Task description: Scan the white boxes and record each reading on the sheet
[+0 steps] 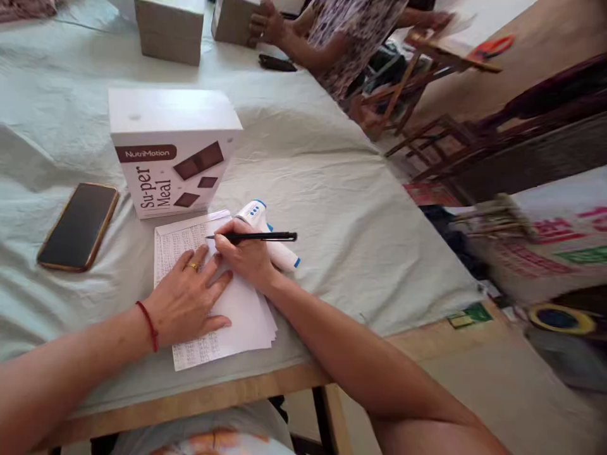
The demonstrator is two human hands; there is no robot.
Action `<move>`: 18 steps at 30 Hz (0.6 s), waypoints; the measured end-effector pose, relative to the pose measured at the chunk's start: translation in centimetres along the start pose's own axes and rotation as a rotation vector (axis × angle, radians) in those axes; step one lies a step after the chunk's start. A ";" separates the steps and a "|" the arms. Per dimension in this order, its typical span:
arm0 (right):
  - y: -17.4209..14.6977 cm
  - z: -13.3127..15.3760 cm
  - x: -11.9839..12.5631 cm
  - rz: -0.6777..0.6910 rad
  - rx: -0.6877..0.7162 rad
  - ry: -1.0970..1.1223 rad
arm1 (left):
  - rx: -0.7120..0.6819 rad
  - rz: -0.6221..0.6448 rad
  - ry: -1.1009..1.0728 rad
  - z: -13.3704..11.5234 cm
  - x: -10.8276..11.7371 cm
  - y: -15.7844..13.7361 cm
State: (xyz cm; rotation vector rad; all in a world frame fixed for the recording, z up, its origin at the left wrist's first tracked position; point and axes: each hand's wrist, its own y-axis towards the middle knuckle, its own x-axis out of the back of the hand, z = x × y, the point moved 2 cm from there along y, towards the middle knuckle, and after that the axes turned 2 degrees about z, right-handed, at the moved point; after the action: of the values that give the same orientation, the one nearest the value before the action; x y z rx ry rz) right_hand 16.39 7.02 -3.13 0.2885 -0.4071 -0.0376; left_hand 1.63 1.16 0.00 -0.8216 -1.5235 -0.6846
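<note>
My right hand [246,253] grips a black pen [265,237], its tip touching or just over the upper part of a stack of paper sheets [246,322]. Columns of small writing or print cover the left side of the top sheet. My left hand [194,294] lies flat on the sheets with its fingers spread. Behind my right hand lies a white device with blue ends [282,256], shaped like a handheld thermometer; the hand partly hides it. A white box [175,170] marked "NutriMotion Super Meal" stands just beyond the paper.
A phone [79,226] with a dark screen lies on the cloth-covered table [332,177] at left. Two cardboard boxes [171,31] stand at the back. Another person's hand [268,25] touches one of them, near a black object [276,62]. The table's wooden edge [237,385] runs close to me.
</note>
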 end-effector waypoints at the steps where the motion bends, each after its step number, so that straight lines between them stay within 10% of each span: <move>1: 0.0 0.0 0.0 0.009 0.003 -0.003 | -0.001 0.000 0.001 0.0 0.0 0.0; 18: -0.2 0.0 0.2 -0.051 0.009 -0.041 | -0.013 -0.026 0.008 0.1 -0.1 0.1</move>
State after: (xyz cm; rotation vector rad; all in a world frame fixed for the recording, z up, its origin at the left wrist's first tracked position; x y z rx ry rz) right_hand 16.60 6.77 -3.12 0.3075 -0.4404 -0.0922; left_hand 1.67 1.33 -0.16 -0.8094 -1.5266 -0.7167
